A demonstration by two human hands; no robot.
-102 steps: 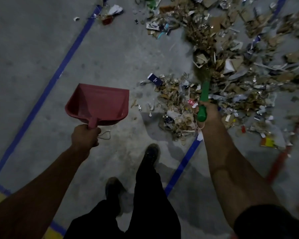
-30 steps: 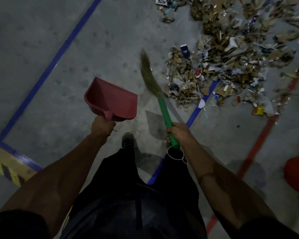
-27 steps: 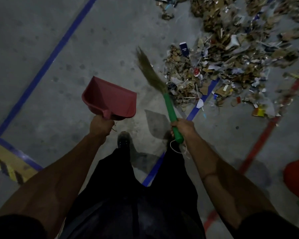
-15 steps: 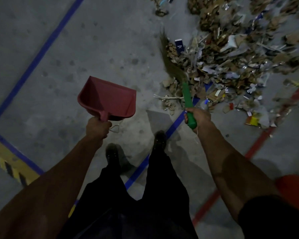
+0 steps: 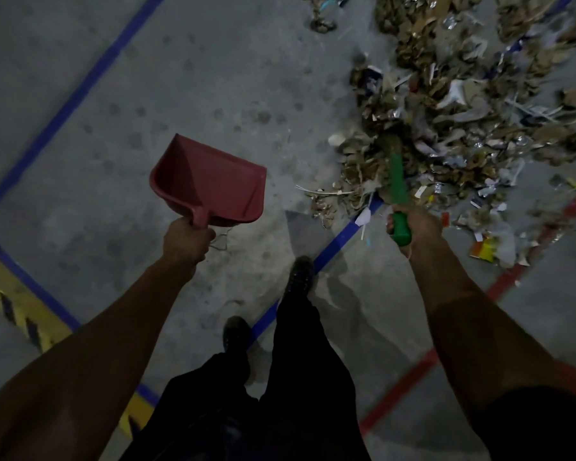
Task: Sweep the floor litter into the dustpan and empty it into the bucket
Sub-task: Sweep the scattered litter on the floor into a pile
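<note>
Far left, low on the concrete floor (image 5: pixel 97 78): a yellow-and-black hazard stripe (image 5: pixel 17 304), bordered by a blue line (image 5: pixel 90 71) that runs up and away to the top of view.

Your left hand (image 5: pixel 187 241): its grip is clamped round the short handle of the dustpan (image 5: pixel 210 184), fingers curled tight. Dustpan: dull red moulded plastic, smooth, scoop-shaped with raised side walls and a flat straight lip. You hold it off the floor, well left of the litter; its long axis runs from the handle at your fist up and away from you, the open mouth tipped toward the upper right. Nothing shows inside it.

Centre: your dark trousers and two dark shoes, the forward shoe (image 5: pixel 300 271) on a second blue line (image 5: pixel 333 244) that slants up toward the pile.

Your right hand (image 5: pixel 416 227): grip clamped on the green plastic handle of the broom (image 5: pixel 396 181). The handle is a smooth round rod, pointing up and slightly left from your fist; its brush end is lost in blur among the scraps.

Litter (image 5: pixel 446 121): a broad ragged heap of torn brown card, white paper slips and foil bits, spread over the upper right of the floor.

Right: a red floor line (image 5: pixel 512 277), diagonal.
</note>
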